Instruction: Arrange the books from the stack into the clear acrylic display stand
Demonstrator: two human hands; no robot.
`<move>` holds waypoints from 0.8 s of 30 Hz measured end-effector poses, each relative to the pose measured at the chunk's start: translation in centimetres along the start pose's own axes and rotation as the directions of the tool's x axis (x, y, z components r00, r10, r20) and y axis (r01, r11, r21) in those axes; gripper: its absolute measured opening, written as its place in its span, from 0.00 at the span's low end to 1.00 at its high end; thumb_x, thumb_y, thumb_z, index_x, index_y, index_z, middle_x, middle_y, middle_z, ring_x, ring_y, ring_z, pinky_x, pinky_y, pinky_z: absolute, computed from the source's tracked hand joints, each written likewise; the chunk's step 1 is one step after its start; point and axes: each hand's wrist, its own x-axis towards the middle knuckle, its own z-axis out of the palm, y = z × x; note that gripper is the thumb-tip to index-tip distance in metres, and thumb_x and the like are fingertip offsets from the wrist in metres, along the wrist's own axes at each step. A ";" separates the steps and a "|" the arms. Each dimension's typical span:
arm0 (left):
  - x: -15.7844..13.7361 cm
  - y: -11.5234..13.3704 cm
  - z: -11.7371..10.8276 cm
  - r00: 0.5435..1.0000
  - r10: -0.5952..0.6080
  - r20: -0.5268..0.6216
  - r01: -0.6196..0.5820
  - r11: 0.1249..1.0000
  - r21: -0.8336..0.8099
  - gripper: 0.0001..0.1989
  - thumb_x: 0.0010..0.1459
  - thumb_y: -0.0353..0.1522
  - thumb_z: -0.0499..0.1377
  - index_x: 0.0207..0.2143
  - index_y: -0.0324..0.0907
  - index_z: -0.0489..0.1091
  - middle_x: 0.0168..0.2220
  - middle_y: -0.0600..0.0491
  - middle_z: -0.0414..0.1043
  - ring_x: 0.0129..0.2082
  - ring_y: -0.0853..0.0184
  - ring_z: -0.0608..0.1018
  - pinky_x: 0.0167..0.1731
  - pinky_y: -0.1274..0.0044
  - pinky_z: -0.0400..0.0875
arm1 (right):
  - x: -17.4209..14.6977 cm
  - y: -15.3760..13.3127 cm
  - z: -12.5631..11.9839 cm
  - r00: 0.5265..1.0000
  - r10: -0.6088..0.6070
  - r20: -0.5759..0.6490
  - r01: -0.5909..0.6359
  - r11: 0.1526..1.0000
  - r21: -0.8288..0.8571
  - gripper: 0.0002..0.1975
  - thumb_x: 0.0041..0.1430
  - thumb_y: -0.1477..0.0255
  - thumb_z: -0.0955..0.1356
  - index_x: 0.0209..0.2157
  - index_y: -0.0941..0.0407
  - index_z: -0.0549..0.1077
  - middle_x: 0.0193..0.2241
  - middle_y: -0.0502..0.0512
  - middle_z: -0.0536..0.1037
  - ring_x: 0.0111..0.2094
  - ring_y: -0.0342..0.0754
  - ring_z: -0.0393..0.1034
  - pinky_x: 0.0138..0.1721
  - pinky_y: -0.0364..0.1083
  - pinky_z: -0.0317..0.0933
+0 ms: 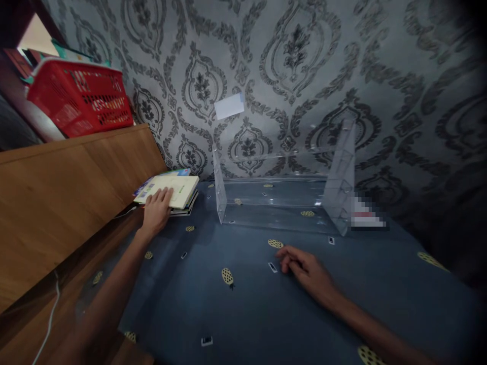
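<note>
Pale-yellow rectangular paper book (184, 186) topped a book stack (189, 205) at the blue cloth-covered table's (258, 314) far-left corner, long axis roughly left-right. Left hand (157, 210), nearer, lay fingers-down over its near edge; thumb hidden, couldn't tell if pinching. Right hand (302, 266) was well apart, loosely curled, empty.

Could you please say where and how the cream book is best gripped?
The cream book lies roughly flat on the pile, so probably pinch its right edge, coming from the right: the wooden panel stands to its left, and the left hand covers part of its near edge.
</note>
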 end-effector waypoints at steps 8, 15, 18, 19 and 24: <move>-5.2 3.0 -0.4 0.999 0.039 0.000 -0.039 0.999 0.018 0.29 0.61 0.28 0.50 0.65 0.36 0.61 0.67 0.37 0.61 0.65 0.45 0.64 0.58 0.58 0.61 | 0.1 0.1 0.1 1.000 -0.001 0.013 0.001 1.000 0.009 0.13 0.50 0.71 0.61 0.33 0.53 0.75 0.21 0.49 0.76 0.23 0.49 0.69 0.29 0.47 0.61; -13.4 8.5 -0.2 0.952 0.296 0.075 -0.269 0.930 -0.248 0.24 0.63 0.38 0.59 0.61 0.44 0.67 0.59 0.40 0.72 0.60 0.48 0.72 0.56 0.58 0.67 | 0.0 0.0 0.1 1.000 -0.005 0.020 0.005 1.000 -0.002 0.13 0.50 0.72 0.61 0.33 0.54 0.75 0.21 0.49 0.76 0.24 0.48 0.68 0.29 0.46 0.61; -15.2 10.2 -0.6 0.864 0.492 0.108 -0.393 0.792 -0.467 0.34 0.58 0.52 0.62 0.61 0.45 0.65 0.60 0.41 0.70 0.61 0.49 0.71 0.57 0.58 0.67 | -0.1 -0.2 0.1 1.000 -0.001 0.018 0.001 1.000 -0.019 0.13 0.51 0.72 0.61 0.33 0.54 0.75 0.21 0.49 0.76 0.24 0.48 0.68 0.29 0.46 0.60; -15.3 10.4 -0.7 0.851 0.514 0.104 -0.395 0.759 -0.517 0.36 0.57 0.54 0.62 0.62 0.46 0.65 0.62 0.42 0.69 0.62 0.50 0.70 0.59 0.58 0.66 | -0.1 -0.2 0.1 1.000 0.000 0.018 0.001 1.000 -0.021 0.13 0.51 0.72 0.60 0.34 0.54 0.75 0.21 0.49 0.76 0.24 0.48 0.69 0.29 0.46 0.61; -14.5 8.0 0.8 0.966 0.214 0.147 -0.128 0.886 -0.447 0.24 0.67 0.44 0.55 0.61 0.46 0.66 0.65 0.41 0.64 0.64 0.52 0.67 0.62 0.56 0.62 | -0.4 -0.3 0.2 1.000 -0.009 0.009 0.010 0.999 -0.041 0.13 0.51 0.72 0.60 0.34 0.54 0.75 0.21 0.49 0.76 0.25 0.49 0.70 0.30 0.47 0.62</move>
